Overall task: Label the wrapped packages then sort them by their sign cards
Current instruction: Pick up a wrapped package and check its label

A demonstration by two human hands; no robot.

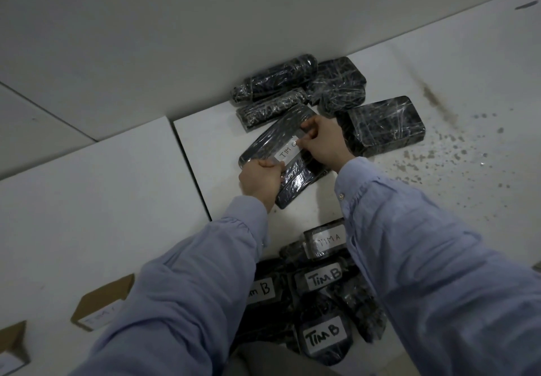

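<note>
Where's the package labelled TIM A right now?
Head view, below centre: the TIM A package lies on the white table beside the right sleeve, just beyond the Tim B packages.

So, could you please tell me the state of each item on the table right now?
wrapped package: lying down, held at both ends
label: on the wrap, reads TIM, last letter partly covered
left hand: grips the package's near end
right hand: pinches the label's end
far packages: no labels showing
near packages: labelled TIM A and TIM B

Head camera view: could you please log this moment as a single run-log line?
step: labelling | left hand: grips package end | right hand: pinches label onto package top
</note>
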